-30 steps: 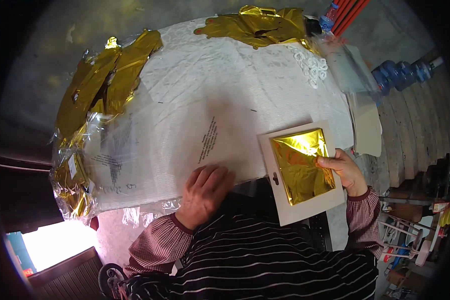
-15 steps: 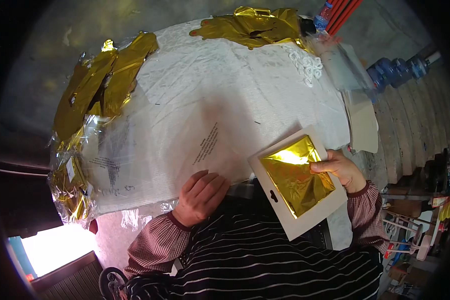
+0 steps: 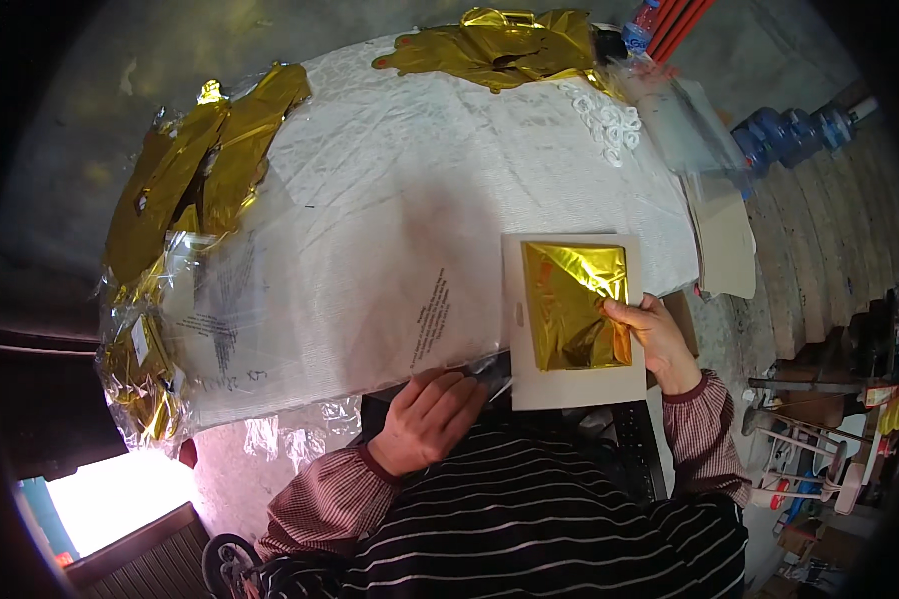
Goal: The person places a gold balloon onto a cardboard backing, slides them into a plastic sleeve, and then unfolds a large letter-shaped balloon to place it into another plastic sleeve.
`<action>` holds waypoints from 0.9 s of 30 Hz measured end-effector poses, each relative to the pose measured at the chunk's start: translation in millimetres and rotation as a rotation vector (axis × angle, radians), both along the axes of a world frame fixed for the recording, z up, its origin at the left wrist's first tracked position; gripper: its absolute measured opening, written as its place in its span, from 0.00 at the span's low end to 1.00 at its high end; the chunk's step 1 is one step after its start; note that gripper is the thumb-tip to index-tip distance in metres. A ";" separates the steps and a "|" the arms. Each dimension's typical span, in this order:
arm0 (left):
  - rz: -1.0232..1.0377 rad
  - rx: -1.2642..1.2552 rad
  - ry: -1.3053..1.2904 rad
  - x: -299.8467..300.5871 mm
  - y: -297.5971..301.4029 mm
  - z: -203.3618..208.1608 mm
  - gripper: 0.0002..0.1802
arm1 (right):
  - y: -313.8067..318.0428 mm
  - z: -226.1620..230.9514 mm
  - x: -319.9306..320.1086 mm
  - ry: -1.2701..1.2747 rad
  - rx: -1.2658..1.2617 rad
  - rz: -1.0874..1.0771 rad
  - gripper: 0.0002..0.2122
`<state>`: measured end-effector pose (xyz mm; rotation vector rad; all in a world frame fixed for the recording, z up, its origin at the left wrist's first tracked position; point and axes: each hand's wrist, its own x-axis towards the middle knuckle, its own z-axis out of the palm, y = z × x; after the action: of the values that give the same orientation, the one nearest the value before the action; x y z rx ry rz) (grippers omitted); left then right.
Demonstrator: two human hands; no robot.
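Observation:
My right hand [image 3: 654, 334] grips a pale card [image 3: 569, 391] by its right edge. The thumb presses a folded gold foil sheet [image 3: 576, 309], perhaps a flat balloon, against the card's face. At the table's near edge, my left hand [image 3: 425, 419] has its fingers curled and pinches the open-looking end of a clear plastic bag [image 3: 410, 299] printed with dark text. That bag lies toward the table's middle, with a gap between its edge and the card. More clear printed bags [image 3: 220, 319] lie flat to the left.
Unfolded gold foil pieces [image 3: 494, 58] lie at the table's [image 3: 370, 140] far edge, others [image 3: 215, 150] at the left. Small white rings [image 3: 609, 125] sit far right. Clear bags [image 3: 684, 130] and pale cards [image 3: 724, 240] rest along the right edge. Water jugs [image 3: 789, 135] stand beyond.
The card with the gold foil has turned more upright and moved left toward the bag. My left hand has shifted slightly right and down, still at the bag's near end.

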<state>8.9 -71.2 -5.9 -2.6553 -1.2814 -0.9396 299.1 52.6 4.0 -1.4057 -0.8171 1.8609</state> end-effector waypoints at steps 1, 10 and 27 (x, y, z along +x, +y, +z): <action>-0.006 -0.001 0.004 0.8 -0.2 -0.9 0.18 | -0.9 -1.7 -0.2 0.021 0.018 -0.036 0.11; 0.056 0.077 -0.036 -19.5 16.6 -0.7 0.15 | 2.0 30.9 43.8 -0.067 0.053 0.103 0.10; 0.331 -0.626 -0.536 -79.5 95.0 198.0 0.06 | 9.3 57.7 30.8 0.269 0.237 0.097 0.12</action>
<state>-70.5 23.7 192.1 -2.4982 -2.3889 -1.4412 329.9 61.8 61.7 -0.9621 -0.9449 1.9018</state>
